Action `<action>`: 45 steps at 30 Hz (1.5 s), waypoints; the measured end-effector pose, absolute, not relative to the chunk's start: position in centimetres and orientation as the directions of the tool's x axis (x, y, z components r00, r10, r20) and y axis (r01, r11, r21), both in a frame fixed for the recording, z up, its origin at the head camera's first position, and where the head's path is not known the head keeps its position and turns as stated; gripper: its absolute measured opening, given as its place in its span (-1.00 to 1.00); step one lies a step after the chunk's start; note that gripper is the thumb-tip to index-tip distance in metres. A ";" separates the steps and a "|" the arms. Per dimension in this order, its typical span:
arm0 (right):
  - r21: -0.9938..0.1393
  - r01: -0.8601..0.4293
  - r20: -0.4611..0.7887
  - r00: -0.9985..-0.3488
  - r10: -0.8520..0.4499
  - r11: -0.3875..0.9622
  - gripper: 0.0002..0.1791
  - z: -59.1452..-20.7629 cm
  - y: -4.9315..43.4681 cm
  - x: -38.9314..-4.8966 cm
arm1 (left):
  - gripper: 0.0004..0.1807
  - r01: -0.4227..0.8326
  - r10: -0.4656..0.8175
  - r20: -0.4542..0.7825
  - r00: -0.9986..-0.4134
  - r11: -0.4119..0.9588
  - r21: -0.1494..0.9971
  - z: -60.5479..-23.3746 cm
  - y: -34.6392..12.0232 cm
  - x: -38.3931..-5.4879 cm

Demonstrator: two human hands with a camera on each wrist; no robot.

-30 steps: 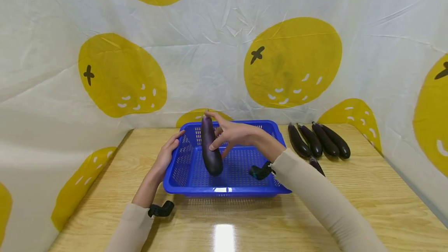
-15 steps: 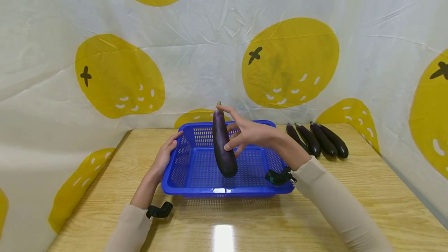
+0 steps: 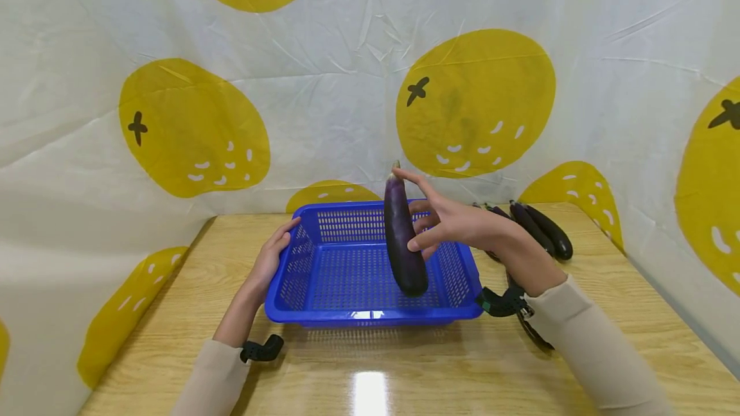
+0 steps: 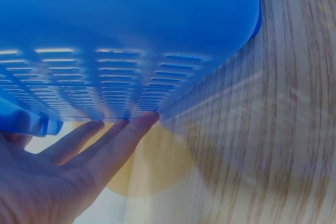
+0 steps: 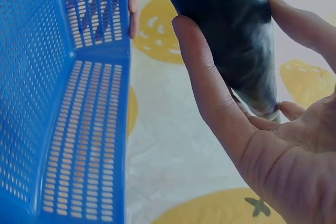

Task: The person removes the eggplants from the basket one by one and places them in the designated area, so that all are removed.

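My right hand (image 3: 457,223) holds a dark purple eggplant (image 3: 401,236) by its side, stem end up, above the right half of a blue perforated plastic basket (image 3: 370,314). In the right wrist view the thumb and fingers wrap the eggplant (image 5: 231,30) from both sides, and one finger lies near its stem end. My left hand (image 3: 268,259) rests against the basket's left side near the rim. Seen from the left wrist, its straight fingers (image 4: 113,153) touch the slotted outer wall (image 4: 121,82).
Several more eggplants (image 3: 549,230) lie on the wooden table (image 3: 607,313) right of the basket, partly hidden by the right arm. Another eggplant (image 3: 534,332) shows beneath the right wrist. Behind the table hangs a white cloth (image 3: 335,127) with yellow fruit prints.
My right hand has carried the eggplant rightward over the basket, from left of its middle to its right half, and slightly higher. The left hand and the basket have stayed put.
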State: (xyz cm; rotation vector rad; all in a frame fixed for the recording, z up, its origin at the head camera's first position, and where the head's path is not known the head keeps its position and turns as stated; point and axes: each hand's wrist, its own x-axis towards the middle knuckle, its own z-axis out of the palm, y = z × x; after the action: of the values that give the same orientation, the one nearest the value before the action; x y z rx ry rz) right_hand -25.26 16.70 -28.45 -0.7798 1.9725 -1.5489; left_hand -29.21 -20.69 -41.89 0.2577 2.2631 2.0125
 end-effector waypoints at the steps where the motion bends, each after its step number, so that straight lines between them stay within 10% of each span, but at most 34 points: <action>1: -0.972 -0.135 -0.039 -0.714 -0.699 0.192 0.20 -28.4 17.1 -25.1 | -0.50 0.055 0.196 0.034 -0.980 0.107 0.993 -41.7 -20.6 -29.1; 45: -0.951 -0.194 0.027 -0.830 -0.557 0.242 0.12 -34.8 33.4 -23.3 | -0.48 0.039 0.217 0.022 -0.976 0.072 0.997 -40.0 -20.2 -27.8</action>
State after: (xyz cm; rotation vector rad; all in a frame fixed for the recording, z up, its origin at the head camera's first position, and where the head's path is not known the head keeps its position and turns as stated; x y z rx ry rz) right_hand -23.31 33.38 -34.84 -0.6954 2.2036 -1.6143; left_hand -27.80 -20.23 -39.97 0.2642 2.1988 2.0377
